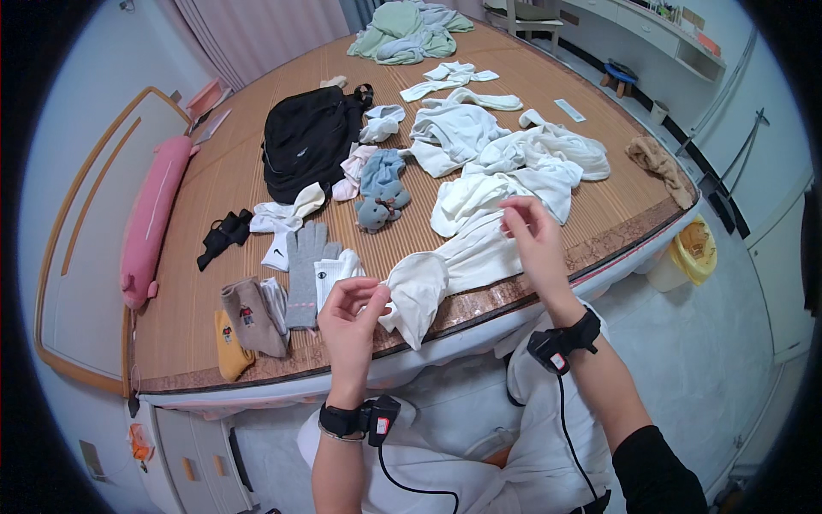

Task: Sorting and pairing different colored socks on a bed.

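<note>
My left hand (352, 315) is at the bed's near edge, fingers loosely curled and thumb apart, with nothing visible in it. Right beside its thumb lies the bunched end of a white garment (417, 292); whether they touch is hard to tell. That garment stretches right along the edge towards my right hand (538, 247). The right fingers are bent over the cloth, with a gap to the thumb and no hold visible. Beyond it several white garments (494, 154) lie crumpled in a heap. Left of my left hand are white socks (331, 273) and grey knit gloves (305, 270).
Folded brown socks (253, 315) and yellow socks (231, 347) lie at the near left. Farther back are a black backpack (311, 141), a grey plush toy (382, 205) and a pink bolster (154, 225). A lined bin (687, 257) stands right of the bed. Cables hang from both wrist devices.
</note>
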Demonstrator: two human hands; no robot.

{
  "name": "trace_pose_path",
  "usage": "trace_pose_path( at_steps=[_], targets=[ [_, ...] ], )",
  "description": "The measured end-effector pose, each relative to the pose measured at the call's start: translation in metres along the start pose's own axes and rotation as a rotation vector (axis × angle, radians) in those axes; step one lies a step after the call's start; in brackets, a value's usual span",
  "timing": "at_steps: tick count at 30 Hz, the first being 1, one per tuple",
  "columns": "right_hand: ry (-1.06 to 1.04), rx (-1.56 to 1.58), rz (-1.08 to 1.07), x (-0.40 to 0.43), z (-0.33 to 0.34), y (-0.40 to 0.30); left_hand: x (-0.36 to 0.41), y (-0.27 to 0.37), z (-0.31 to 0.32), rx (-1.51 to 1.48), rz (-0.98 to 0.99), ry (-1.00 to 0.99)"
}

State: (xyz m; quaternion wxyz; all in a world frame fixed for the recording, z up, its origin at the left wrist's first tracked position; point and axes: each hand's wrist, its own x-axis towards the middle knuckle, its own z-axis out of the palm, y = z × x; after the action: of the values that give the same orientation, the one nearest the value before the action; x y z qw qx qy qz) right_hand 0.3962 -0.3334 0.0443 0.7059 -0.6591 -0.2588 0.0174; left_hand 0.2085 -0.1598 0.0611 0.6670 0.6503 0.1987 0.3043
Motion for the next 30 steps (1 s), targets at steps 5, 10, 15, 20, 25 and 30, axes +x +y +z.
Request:
trace_pose_path(
  at_steps=[5, 10, 15, 20, 25, 30],
  targets=[
    [0.108, -0.22, -0.057, 0.007, -0.021, 0.006, 0.001, -0.004, -0.003, -0.025, 0.021, 0.012],
    [0.053, -0.609, -0.224, 0.007, -0.025, 0.022, 0.001, -0.005, -0.004, -0.049, 0.045, 0.038],
    [-0.026, -0.867, -0.212, 0.002, -0.031, 0.025, 0.002, -0.005, -0.003, -0.033, 0.044, 0.073],
    [-0.056, -0.662, -0.003, 0.004, -0.027, 0.012, 0.001, -0.005, -0.002, -0.028, 0.045, 0.067],
    [-0.04, -0.384, 0.095, 0.004, -0.024, 0.011, 0.0, -0.005, 0.0, -0.038, 0.036, 0.053],
    [-0.062, -0.275, -0.036, 0.008, -0.024, 0.018, 0.002, -0.007, 0.002, -0.035, 0.035, 0.053]
  ],
)
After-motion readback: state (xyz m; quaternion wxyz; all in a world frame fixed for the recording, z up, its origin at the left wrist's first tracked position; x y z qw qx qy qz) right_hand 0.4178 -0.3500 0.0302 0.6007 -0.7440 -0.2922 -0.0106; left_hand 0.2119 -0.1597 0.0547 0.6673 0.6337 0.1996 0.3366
